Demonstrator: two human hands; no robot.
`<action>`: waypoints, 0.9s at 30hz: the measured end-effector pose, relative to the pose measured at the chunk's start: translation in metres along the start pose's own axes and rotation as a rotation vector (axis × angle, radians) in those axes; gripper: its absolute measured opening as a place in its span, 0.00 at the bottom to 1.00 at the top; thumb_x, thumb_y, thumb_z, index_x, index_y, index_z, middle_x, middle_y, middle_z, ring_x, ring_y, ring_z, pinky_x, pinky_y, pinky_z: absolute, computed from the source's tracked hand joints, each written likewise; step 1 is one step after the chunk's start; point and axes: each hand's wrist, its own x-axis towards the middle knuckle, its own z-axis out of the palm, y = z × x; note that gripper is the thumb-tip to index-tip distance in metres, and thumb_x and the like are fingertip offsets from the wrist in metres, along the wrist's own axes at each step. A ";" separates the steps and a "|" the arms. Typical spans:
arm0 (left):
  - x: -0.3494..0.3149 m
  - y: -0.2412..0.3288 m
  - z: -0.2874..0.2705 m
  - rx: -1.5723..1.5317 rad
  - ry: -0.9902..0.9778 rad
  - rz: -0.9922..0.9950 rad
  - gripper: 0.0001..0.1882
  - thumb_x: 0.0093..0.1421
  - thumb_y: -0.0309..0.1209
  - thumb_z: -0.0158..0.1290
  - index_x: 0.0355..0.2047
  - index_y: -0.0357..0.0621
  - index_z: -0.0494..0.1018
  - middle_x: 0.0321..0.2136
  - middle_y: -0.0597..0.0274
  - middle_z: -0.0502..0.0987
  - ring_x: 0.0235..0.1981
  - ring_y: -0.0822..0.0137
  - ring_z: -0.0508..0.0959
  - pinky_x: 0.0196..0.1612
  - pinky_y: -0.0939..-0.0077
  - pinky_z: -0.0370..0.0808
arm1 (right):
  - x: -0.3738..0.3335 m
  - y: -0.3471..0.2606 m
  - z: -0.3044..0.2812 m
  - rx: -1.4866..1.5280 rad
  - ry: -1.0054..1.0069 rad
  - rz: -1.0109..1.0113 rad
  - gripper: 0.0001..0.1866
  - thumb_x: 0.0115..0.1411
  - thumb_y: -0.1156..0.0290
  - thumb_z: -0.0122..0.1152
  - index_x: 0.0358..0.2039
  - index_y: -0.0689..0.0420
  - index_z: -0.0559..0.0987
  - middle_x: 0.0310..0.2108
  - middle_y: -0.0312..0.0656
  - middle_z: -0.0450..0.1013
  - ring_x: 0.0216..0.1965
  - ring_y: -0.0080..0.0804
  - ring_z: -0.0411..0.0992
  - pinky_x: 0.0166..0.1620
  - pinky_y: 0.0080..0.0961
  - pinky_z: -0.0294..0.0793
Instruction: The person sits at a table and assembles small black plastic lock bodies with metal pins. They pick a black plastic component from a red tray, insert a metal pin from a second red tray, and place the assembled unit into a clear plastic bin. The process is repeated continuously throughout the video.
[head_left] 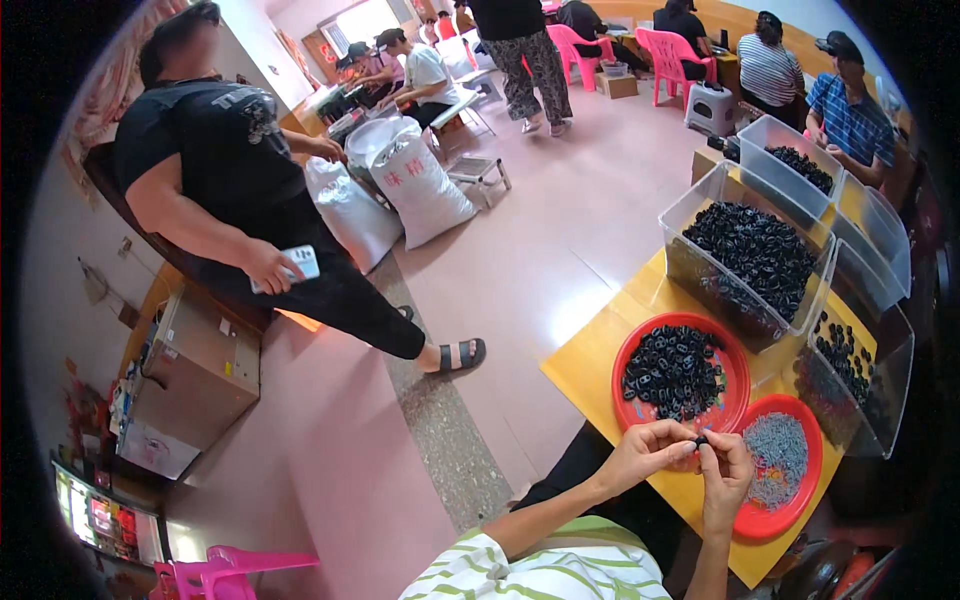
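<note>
At lower right, my left hand (pixel 648 452) and right hand (pixel 727 470) pinched one small black part (pixel 700 441) together, over the yellow desk (pixel 590 365), near two red plates (pixel 733 372).

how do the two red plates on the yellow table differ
The upper red plate holds a heap of black ring-like pieces; the lower red plate holds small grey pieces. The upper plate shows whole, while the right hand covers part of the lower plate's rim. The upper plate lies nearer the clear bin. Both are round, red and shallow, on the yellow table.
</note>
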 end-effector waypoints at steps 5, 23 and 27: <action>-0.002 0.002 0.001 0.042 -0.007 0.011 0.08 0.61 0.27 0.51 0.38 0.37 0.73 0.32 0.65 0.76 0.33 0.77 0.76 0.39 0.83 0.74 | -0.004 -0.010 0.001 -0.020 0.003 -0.026 0.08 0.55 0.81 0.56 0.37 0.63 0.76 0.33 0.36 0.69 0.34 0.20 0.69 0.37 0.16 0.70; 0.014 -0.006 0.005 0.007 -0.075 -0.085 0.07 0.60 0.26 0.50 0.37 0.34 0.74 0.30 0.60 0.77 0.32 0.72 0.78 0.37 0.80 0.75 | -0.003 0.003 -0.012 0.038 0.041 0.039 0.08 0.56 0.81 0.55 0.38 0.64 0.77 0.34 0.36 0.68 0.35 0.19 0.70 0.37 0.15 0.72; 0.026 0.002 0.011 0.002 -0.099 -0.128 0.07 0.60 0.25 0.50 0.36 0.34 0.73 0.31 0.59 0.77 0.32 0.71 0.78 0.37 0.81 0.76 | 0.002 -0.004 -0.013 0.225 0.104 0.132 0.07 0.57 0.81 0.55 0.37 0.64 0.76 0.33 0.37 0.69 0.34 0.19 0.70 0.37 0.15 0.72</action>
